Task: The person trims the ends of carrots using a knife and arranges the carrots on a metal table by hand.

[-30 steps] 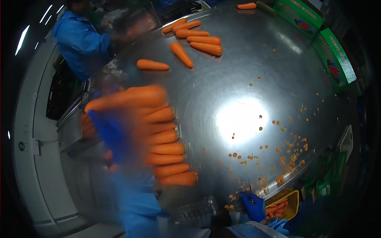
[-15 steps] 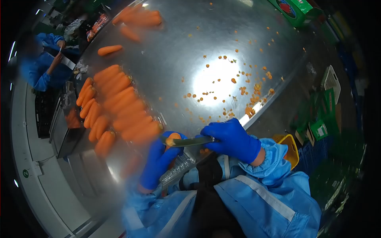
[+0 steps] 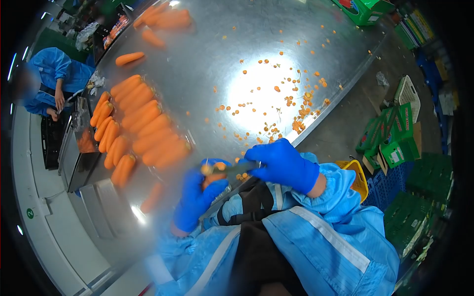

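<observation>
In the head view, my left hand (image 3: 191, 201), in a blue glove, is closed around a carrot (image 3: 209, 181) with its end pointing up. My right hand (image 3: 285, 165), gloved in blue too, grips a knife (image 3: 236, 168) whose dark blade lies across the top of that carrot. A small orange piece shows at the blade's tip, blurred. Left of my hands, rows of carrots (image 3: 150, 129) lie on the metal table (image 3: 207, 59), some of them in clear plastic trays. Small cut carrot ends (image 3: 299, 124) are scattered beyond my right hand.
More carrots (image 3: 165, 18) lie at the table's far left. A green box (image 3: 368, 12) stands at the far right corner. Green cartons (image 3: 395, 133) and a yellow basket (image 3: 356, 177) are on the right. A co-worker in blue (image 3: 59, 74) is at the far left.
The knife has tilted and moved slightly across the carrot's end, and a small piece now shows at the blade's tip. The view has shifted a little. The co-worker's hands have moved lower.
</observation>
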The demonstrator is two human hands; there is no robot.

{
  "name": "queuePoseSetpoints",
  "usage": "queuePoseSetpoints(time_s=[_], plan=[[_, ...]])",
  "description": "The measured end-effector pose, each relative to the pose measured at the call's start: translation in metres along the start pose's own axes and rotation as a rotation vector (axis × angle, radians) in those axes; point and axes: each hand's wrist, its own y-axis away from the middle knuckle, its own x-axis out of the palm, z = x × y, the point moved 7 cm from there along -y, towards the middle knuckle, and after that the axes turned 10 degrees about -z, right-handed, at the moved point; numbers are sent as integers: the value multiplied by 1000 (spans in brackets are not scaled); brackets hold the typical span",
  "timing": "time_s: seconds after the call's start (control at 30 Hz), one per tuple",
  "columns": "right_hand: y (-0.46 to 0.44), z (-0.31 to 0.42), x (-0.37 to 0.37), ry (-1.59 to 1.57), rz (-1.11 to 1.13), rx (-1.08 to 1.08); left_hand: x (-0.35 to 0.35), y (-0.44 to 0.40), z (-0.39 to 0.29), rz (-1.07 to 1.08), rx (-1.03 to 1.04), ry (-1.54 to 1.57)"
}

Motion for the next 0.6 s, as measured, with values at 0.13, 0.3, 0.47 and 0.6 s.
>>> queuePoseSetpoints(time_s=[0.13, 0.3, 0.47, 0.6], plan=[[40, -91, 37, -484, 66, 903, -24, 0, 24, -78, 63, 376], [17, -39, 62, -789, 162, 879, -63, -10, 38, -241, 161, 1137], [9, 7, 112, -927, 448, 880, -101, 13, 76, -431, 294, 1545], [8, 28, 150, -1056, 459, 925, -123, 55, 95, -821, 321, 1461]])
